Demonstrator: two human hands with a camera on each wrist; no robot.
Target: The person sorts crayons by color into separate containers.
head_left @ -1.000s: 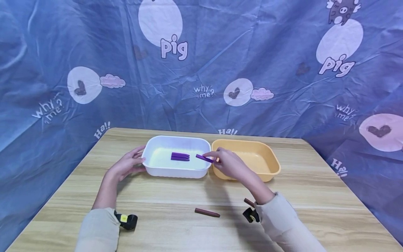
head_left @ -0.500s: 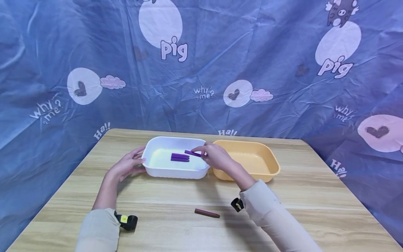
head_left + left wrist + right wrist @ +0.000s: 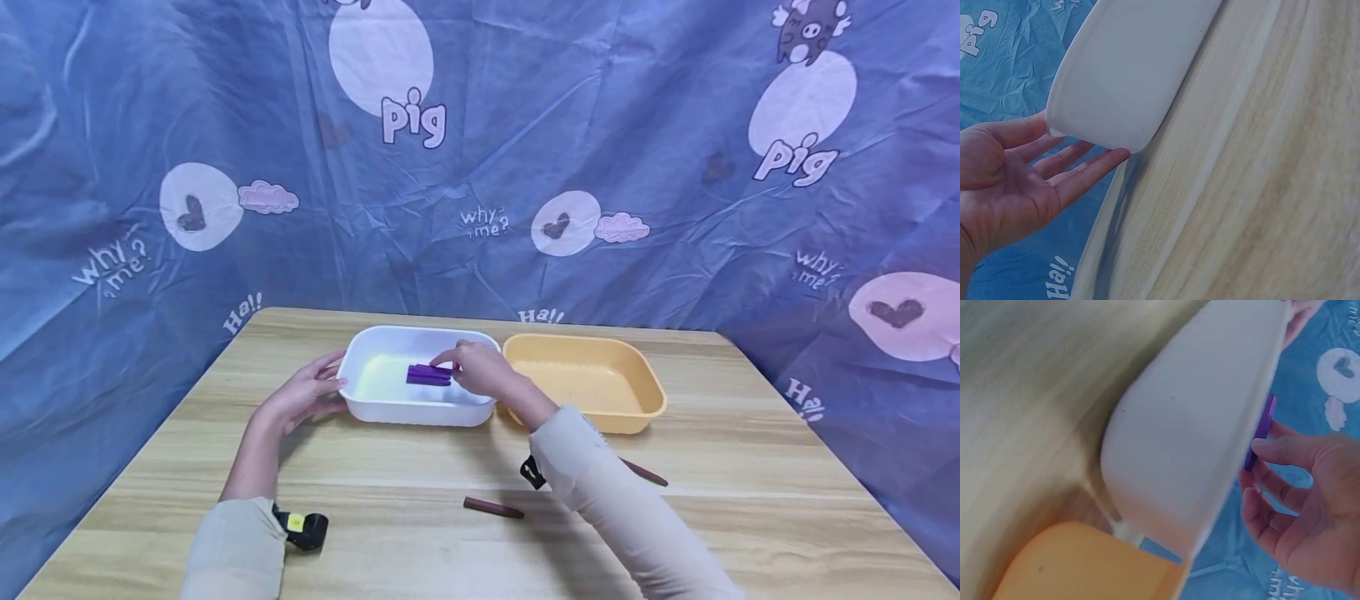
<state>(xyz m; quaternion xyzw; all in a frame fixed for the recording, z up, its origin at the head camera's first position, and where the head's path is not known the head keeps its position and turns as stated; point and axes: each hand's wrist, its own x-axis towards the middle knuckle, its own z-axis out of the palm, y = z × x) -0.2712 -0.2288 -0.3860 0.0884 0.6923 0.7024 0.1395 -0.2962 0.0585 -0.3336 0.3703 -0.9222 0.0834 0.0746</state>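
Observation:
My right hand [image 3: 483, 369] reaches over the white plastic basin [image 3: 420, 412] and pinches a purple crayon [image 3: 1262, 434] between thumb and fingers. Below it, more purple crayons [image 3: 427, 378] lie side by side on the basin floor; the held one overlaps them in the head view, so touching or apart I cannot tell. On the left, my left hand [image 3: 302, 395] touches the end of the basin with fairly straight fingers [image 3: 1085, 175], the thumb at the rim.
A yellow basin [image 3: 585, 392] stands close against the white one's right side. One brown crayon [image 3: 493, 507] lies on the wooden table [image 3: 390, 533] in front, another brown crayon [image 3: 647, 473] partly behind the right sleeve. A blue printed cloth [image 3: 450, 275] hangs behind the table.
My right hand has moved left with the purple crayon, from the white basin's right rim to the crayons inside. The left hand has stayed put.

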